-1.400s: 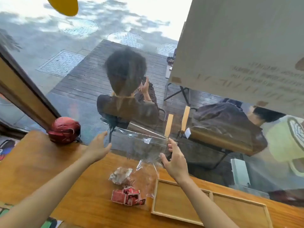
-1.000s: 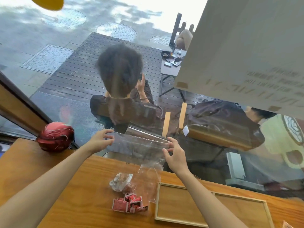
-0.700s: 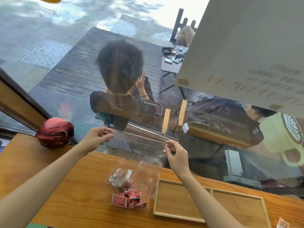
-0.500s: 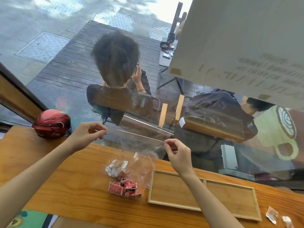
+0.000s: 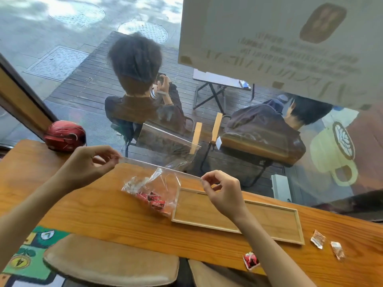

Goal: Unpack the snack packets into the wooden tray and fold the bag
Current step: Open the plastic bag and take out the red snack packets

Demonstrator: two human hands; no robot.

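Head view: both hands' fingers (image 5: 116, 157) pinch the clear bag's (image 5: 165, 179) top edge.

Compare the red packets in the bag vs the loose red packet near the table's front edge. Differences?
The red packets in the bag are several, bunched together; the loose red packet lies alone. The bagged ones sit inside the clear bag, left of the wooden tray; the loose one lies bare on the table, in front of the tray. None is in the tray yet.
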